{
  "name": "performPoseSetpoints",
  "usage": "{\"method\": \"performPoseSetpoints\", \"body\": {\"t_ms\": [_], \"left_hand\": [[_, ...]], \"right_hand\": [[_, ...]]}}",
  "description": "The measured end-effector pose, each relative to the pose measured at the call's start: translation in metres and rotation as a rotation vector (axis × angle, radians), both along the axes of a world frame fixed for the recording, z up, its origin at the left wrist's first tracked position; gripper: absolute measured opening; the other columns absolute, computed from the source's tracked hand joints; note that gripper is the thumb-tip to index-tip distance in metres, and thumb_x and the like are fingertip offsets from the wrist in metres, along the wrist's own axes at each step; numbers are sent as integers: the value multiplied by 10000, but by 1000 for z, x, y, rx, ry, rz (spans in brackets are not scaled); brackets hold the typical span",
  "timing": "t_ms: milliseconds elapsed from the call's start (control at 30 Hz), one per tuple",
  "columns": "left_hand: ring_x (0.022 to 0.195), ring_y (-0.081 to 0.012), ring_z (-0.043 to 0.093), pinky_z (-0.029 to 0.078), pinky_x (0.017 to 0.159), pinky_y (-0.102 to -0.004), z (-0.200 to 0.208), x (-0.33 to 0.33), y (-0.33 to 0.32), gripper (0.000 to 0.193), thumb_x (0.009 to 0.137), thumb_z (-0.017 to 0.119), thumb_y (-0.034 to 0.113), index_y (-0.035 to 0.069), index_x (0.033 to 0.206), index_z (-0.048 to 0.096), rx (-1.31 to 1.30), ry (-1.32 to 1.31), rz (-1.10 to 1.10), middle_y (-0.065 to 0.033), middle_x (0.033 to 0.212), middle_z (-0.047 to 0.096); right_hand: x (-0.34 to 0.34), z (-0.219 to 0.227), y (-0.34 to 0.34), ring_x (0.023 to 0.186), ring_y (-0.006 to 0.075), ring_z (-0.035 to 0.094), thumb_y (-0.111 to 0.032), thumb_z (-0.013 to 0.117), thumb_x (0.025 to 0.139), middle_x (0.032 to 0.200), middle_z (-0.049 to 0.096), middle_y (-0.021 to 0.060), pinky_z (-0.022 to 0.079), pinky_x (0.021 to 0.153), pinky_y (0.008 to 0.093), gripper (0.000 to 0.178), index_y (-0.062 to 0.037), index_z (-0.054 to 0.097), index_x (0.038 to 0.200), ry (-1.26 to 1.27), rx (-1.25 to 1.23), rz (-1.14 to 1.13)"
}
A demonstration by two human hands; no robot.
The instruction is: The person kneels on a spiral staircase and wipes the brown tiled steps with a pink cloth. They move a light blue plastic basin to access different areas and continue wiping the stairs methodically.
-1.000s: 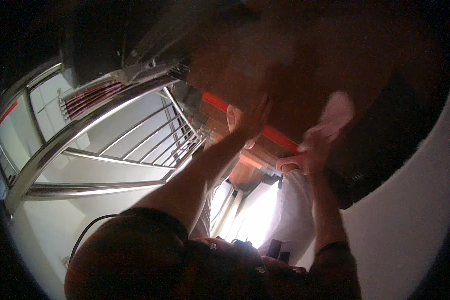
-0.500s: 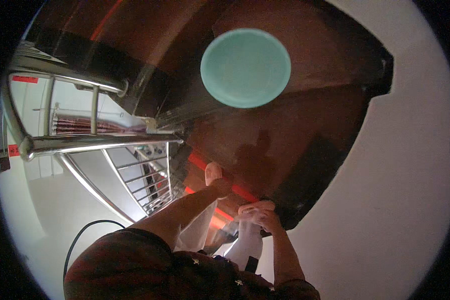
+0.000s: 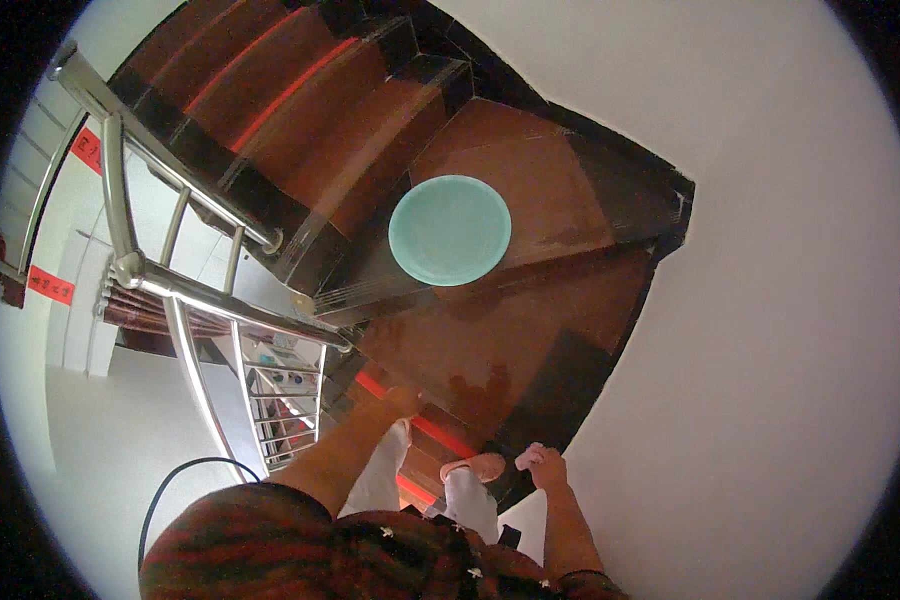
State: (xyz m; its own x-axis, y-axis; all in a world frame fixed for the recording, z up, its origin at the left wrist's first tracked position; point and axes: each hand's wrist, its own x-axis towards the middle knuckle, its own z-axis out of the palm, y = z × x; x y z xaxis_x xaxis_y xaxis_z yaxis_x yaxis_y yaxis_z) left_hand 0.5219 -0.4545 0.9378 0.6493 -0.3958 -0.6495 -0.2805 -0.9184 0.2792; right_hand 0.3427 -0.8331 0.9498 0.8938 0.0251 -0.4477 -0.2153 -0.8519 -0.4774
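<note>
My right hand (image 3: 549, 469), beside my right foot, is closed around a small crumpled pale pink cloth (image 3: 529, 457). My left hand (image 3: 402, 403) hangs over the red-striped step edge by my left leg; its fingers are dim and blurred. A round light-green basin (image 3: 450, 230) rests ahead on the brown winding stairs, out of reach of both hands. A pink slipper (image 3: 486, 466) shows on my right foot below a white trouser leg (image 3: 470, 498).
Dark-edged brown stair treads (image 3: 510, 330) wind upward to the far left. A shiny metal railing (image 3: 235, 305) borders the left side, with a drop beyond it. A white wall (image 3: 760, 330) curves along the right. A black cable (image 3: 170, 480) loops at lower left.
My view has risen and turned, so the basin looks smaller and more stairs show. My right hand has moved away from the slipper to the right with the cloth.
</note>
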Motion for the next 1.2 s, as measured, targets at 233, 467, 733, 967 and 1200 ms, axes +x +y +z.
{"method": "performPoseSetpoints", "body": {"t_ms": [233,467,733,967,1200], "left_hand": [[1012,-374,618,487,866,-480,85,-30,-104,303,912,497,230,40,1125,599,-229,121,-65,-168,1097,653],[966,-374,627,503,814,-476,77,-17,-145,305,896,500,249,49,1082,637,-297,185,-59,-195,1058,653],[986,-354,632,505,825,-464,18,-9,-143,312,884,514,253,61,1090,650,-244,357,-76,-188,1077,656],[1003,-337,636,506,834,-454,41,120,-110,319,873,528,256,72,1097,661,-169,315,28,-183,1094,658],[1021,-320,640,507,844,-443,104,244,-46,328,862,541,260,82,1104,672,-54,193,218,-177,1111,660]], "right_hand": [[9,32,-4,944,345,633,-229,648,813,1047,660,142,514,837,454,287,-87,661,1061,26,108,-8],[32,16,-24,945,326,636,-113,592,834,970,689,104,510,865,402,149,-95,681,952,169,44,106],[36,-35,-46,964,308,617,-258,480,913,933,675,93,501,796,421,236,-103,657,914,107,181,67],[157,37,-42,1016,304,621,-150,627,854,1141,635,129,514,878,377,279,-85,617,1125,438,275,-228],[254,122,-8,1025,325,619,-100,667,820,1073,642,123,508,889,384,314,-23,602,1117,103,179,-110]]}}
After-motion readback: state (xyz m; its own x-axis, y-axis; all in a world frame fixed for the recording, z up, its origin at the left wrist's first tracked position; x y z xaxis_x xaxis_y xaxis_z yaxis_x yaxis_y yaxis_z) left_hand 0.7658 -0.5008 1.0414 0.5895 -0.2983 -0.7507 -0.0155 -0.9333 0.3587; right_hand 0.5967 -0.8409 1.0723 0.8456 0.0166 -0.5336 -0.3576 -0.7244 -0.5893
